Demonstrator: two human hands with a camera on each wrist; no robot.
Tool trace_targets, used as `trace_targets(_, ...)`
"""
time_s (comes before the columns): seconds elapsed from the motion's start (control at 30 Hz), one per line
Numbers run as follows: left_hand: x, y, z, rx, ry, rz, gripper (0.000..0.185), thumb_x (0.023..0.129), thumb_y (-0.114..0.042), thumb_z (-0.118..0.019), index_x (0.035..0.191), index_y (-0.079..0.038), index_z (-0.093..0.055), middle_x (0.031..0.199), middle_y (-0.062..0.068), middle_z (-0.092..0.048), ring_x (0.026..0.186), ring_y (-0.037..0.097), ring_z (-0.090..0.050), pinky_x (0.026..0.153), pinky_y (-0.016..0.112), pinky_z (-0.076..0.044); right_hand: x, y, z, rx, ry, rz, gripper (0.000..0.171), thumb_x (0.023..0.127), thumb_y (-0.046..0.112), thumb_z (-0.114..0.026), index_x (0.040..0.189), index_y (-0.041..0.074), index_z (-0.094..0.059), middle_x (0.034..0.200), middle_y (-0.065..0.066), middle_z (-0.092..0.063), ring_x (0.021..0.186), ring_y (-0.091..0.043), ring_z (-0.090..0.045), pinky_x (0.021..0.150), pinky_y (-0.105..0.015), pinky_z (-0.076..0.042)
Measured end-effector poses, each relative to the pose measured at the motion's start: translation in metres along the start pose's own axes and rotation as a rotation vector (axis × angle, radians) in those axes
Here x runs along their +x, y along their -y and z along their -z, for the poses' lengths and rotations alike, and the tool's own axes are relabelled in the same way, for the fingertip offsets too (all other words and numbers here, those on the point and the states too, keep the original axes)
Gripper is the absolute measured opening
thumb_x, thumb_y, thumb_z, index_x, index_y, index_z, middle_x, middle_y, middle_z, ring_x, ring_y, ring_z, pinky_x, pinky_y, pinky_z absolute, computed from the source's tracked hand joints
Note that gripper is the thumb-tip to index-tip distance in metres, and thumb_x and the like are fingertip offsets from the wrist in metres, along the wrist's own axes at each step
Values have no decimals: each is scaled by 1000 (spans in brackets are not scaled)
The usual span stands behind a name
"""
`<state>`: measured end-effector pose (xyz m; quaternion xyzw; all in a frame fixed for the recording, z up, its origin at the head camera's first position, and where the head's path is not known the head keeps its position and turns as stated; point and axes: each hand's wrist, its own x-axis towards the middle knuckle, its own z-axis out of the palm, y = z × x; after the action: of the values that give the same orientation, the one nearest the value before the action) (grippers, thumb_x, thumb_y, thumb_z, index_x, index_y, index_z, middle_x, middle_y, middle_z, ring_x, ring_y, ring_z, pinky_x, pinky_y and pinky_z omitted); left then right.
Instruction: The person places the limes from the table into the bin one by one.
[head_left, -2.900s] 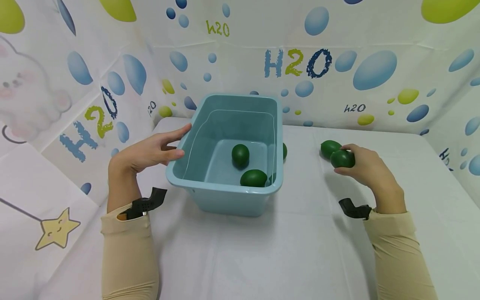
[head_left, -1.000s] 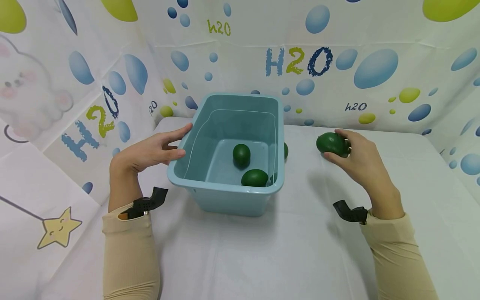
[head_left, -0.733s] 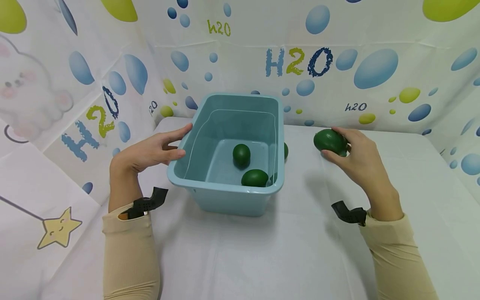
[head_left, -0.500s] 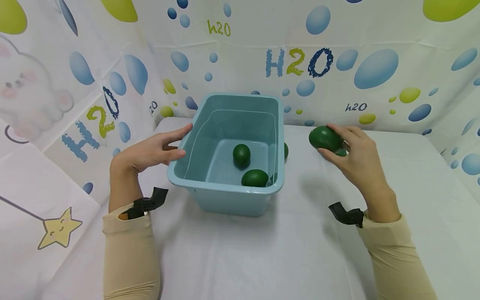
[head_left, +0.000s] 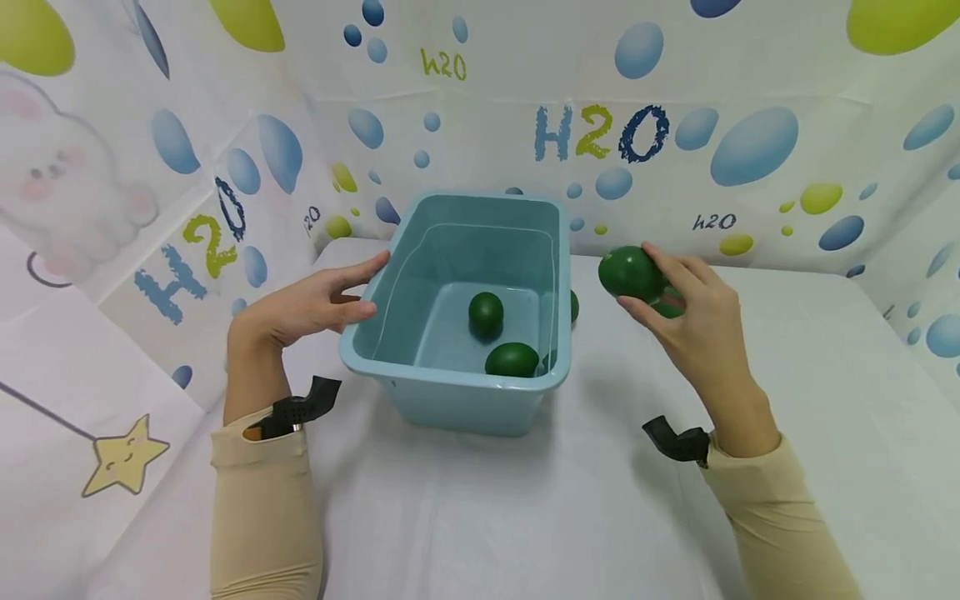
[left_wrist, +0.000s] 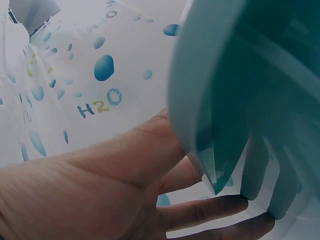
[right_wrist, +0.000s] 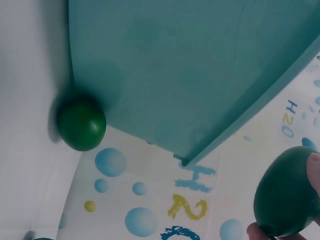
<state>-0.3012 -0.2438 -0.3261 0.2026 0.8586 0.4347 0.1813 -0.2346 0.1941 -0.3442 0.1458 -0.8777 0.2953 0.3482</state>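
My right hand (head_left: 701, 312) pinches a smooth, dark green oval fruit (head_left: 630, 273) between fingertips and thumb, to the right of a light blue plastic bin (head_left: 457, 396). More green fruit (head_left: 667, 307) shows past the fingers; I cannot tell whether the hand holds it too. Against the bin's left side, my left hand (head_left: 303, 308) has its fingers stretched out, touching rim and outer wall. In the left wrist view, the fingers (left_wrist: 205, 212) reach beneath the rim. Inside the bin lie a green fruit (head_left: 486, 315), another fruit (head_left: 512, 360) and a partly hidden one.
One green fruit (right_wrist: 82, 122) sits on the table right beside the bin's right wall, mostly hidden in the head view. The white-covered table (head_left: 600, 517) meets a patterned cloth backdrop (head_left: 495, 125) behind the bin.
My right hand has moved left and up toward the bin, bringing the pinched green fruit along. Earlier it was reaching farther right. The left hand stays at the bin, and the view shifts slightly.
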Motion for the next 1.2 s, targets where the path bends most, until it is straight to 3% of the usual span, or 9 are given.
trace_targets(0.27,1,2,-1,-13,9,-6,71,93,-28,-61,150,-38,-19,157,-7,-22,135,31,-40,95,51,-48,-6,22,-9,79,-75,15,63,73,16,-82,131,8,-57,120,-13,-65,100,-32,-68,75,-41,-56)
trace_targets(0.57,1,7,1,-12,7,-6,72,92,-30,-62,149,-40,-20,157,-7,-23,136,32,-39,95,49,-49,-13,37,-19,147,-57,34,61,71,13,-83,126,2,-57,122,-12,-64,103,-31,-67,79,-31,-54)
trace_targets(0.8,0,8,1,-13,9,-11,73,92,-30,-62,150,-39,-19,157,-6,-22,135,30,-41,93,48,-50,-16,41,-26,122,-55,133,65,68,12,-85,126,4,-58,120,-12,-63,102,-28,-67,77,-34,-56)
trace_targets(1.07,-1,9,1,-14,3,-9,72,92,-30,-62,150,-40,-19,157,-5,-23,135,32,-40,93,49,-50,-19,45,-32,156,-23,169,63,69,13,-84,127,8,-60,122,-9,-61,109,-21,-63,84,-11,-48)
trace_targets(1.2,0,9,1,-21,10,-10,72,92,-30,-62,150,-39,-19,157,-4,-24,135,32,-40,92,48,-50,-21,47,-34,144,-19,185,65,70,12,-84,130,11,-59,125,-9,-59,112,-21,-60,88,-19,-50)
